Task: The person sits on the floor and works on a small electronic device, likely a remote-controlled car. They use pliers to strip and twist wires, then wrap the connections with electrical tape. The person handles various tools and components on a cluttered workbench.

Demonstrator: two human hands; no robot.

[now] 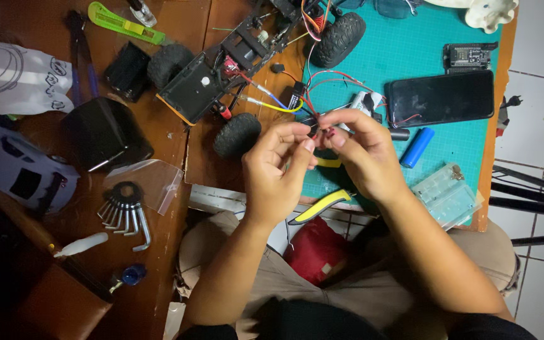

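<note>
My left hand and my right hand meet above the desk's front edge, fingertips pinched together on thin red and black wires. The wires run up to a small black module and on to a stripped toy car chassis with black rubber tyres. A yellow wire and a blue wire also leave the chassis. Yellow-handled pliers lie just below my hands.
A teal cutting mat holds a black phone, a blue cylindrical cell, a clear breadboard and a small circuit board. Left on the wooden desk: a hex key set, a silver toy car body, a green tool.
</note>
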